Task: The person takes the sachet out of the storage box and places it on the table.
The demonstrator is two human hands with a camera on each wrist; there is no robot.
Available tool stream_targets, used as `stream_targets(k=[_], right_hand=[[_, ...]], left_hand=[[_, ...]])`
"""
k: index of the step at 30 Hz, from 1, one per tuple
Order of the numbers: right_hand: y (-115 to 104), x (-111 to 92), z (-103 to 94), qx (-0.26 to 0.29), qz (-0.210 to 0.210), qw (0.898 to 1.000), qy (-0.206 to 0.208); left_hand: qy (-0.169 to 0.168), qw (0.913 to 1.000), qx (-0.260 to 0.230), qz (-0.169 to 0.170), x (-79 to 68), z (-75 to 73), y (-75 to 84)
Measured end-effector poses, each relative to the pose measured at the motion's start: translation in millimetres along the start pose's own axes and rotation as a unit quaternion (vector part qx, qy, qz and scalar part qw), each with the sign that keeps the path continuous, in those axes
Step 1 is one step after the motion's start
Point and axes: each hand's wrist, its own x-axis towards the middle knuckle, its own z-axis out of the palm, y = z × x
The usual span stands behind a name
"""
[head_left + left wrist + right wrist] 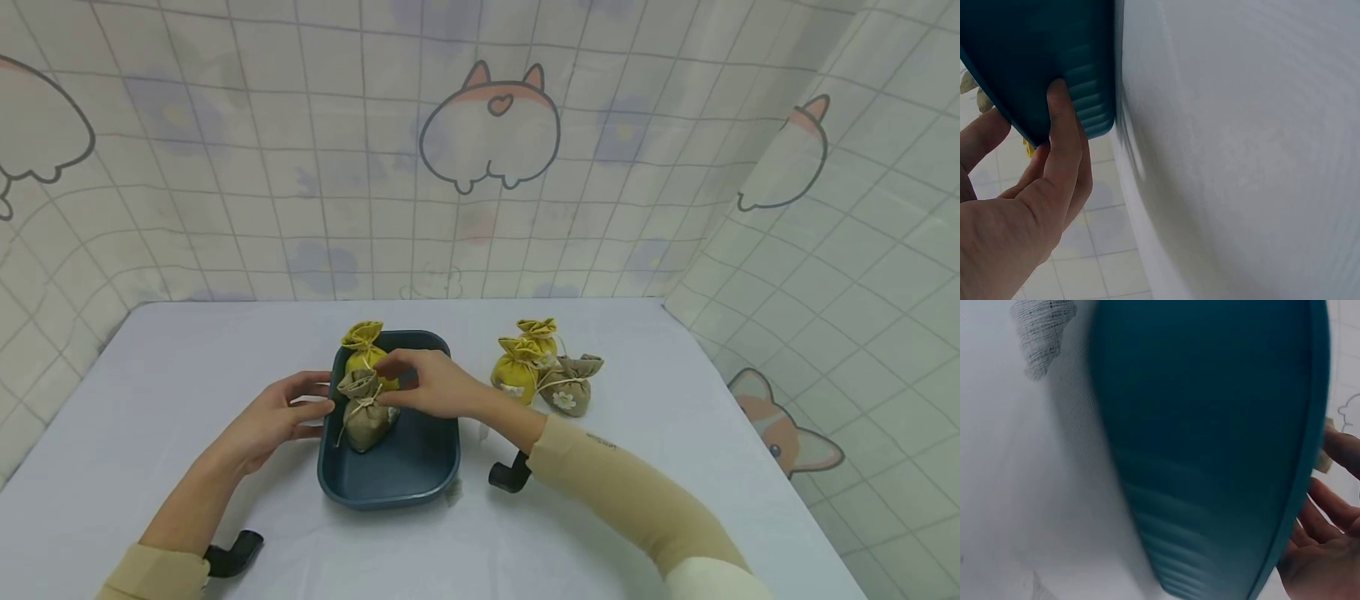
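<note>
A dark blue-teal plastic bin [412,487] stands on the table. Inside it, toward the left wall, a grey-brown drawstring pouch [367,427] leans in front of a yellow drawstring pouch [362,335]. My right hand [435,385] reaches over the bin and pinches the grey-brown pouch near its tied neck. At the bin's left side, my left hand [273,417] holds the rim and wall; the left wrist view shows its thumb at the rim and a finger against the outer wall. The bin hides most of the grey-brown pouch in the right wrist view.
Right of the bin, two yellow pouches [513,371] and another grey-brown pouch [572,392] sit close together on the white-covered table [660,467]. Black curved wrist-worn pieces [512,475] show by both forearms. A patterned curtain [360,208] hangs behind and beside the table.
</note>
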Motion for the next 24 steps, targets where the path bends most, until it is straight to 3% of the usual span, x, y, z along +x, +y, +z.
stream_targets(k=[11, 24], right_hand=[[-2, 12, 11.5, -0.028, 0.03, 0.999, -0.025], [-2, 15, 18.6, -0.04, 0.006, 0.999, -0.017]], left_hand=[[0.003, 1.0, 0.002, -0.001, 0.2, 0.1, -1.3], [-0.002, 1.0, -0.007, 0.002, -0.3, -0.4, 0.0]])
